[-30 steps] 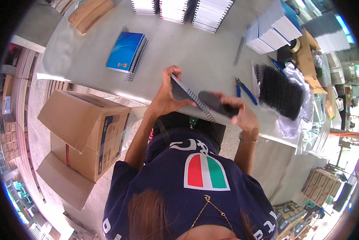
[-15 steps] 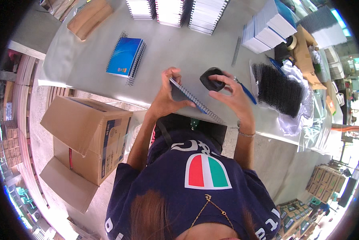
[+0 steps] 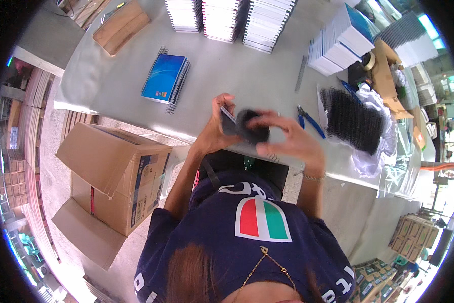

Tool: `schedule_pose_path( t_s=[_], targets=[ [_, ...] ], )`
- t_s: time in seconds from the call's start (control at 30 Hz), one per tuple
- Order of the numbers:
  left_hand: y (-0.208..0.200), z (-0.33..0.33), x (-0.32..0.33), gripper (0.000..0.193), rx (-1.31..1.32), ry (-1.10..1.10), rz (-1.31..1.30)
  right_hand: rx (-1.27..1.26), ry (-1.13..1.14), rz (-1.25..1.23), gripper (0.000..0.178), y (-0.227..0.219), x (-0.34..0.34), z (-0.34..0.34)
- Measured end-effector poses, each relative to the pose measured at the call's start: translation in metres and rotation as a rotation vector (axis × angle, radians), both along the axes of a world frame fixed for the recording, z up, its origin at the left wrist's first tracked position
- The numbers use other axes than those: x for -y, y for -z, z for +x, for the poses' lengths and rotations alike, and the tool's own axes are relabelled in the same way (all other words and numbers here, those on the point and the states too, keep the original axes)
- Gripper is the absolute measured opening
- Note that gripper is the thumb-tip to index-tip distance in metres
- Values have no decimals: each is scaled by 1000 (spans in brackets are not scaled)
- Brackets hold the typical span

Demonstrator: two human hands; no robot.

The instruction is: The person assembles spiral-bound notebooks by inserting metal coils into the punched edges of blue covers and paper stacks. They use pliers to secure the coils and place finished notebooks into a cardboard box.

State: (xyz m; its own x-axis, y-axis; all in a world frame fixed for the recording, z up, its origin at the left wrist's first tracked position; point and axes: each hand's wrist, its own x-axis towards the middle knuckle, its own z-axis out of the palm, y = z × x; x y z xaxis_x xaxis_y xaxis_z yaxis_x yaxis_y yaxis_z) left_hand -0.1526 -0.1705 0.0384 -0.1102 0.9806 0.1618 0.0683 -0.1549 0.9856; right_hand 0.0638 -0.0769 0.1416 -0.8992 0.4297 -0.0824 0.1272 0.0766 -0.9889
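My left hand [image 3: 210, 134] grips a spiral notebook [image 3: 229, 115], held on edge near the table's front edge. A loose end of its wire coil [image 3: 273, 157] sticks out below my right hand [image 3: 300, 146]. That hand is closed on a rounded black object [image 3: 252, 127], smeared by motion, whose kind I cannot make out. It lies over the notebook's spine and hides most of it. Blue-handled pliers [image 3: 310, 122] rest on the table just right of my right hand. Left of my hands lie blue spiral notebooks [image 3: 162, 77], stacked, with coil ends sticking out.
Stacks of bound notebooks [image 3: 222, 20] stand along the table's [image 3: 227, 65] far side. At right are unbound book blocks [image 3: 333, 53], a pile of black coils [image 3: 355, 121] and crumpled white plastic [image 3: 368, 159]. An open cardboard box [image 3: 115, 187] sits at left, below the table.
My right hand has moved left with the black object, from beside the notebook onto its spine. The pliers, partly behind that hand before, now show fully. The view has shifted slightly.
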Motion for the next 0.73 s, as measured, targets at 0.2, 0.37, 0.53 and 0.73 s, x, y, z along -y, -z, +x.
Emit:
schedule_pose_path(
  t_s=[0.2, 0.37, 0.53, 0.73],
  targets=[
    [-6, 7, 0, 93, -57, -55, 40, 61, 362, 363, 66, 25, -4, -15],
    [-4, 30, 0, 67, -97, -267, 56, 444, 790, 750, 62, 54, -7, 33],
    [-17, 34, 11, 40, 51, -240, -50, 649, 859, 948, 51, 78, 18, 63],
    [-28, 20, 16, 32, 14, -144, -11, 175, 1074, 820, 50, 76, 20, 69]
  ],
)
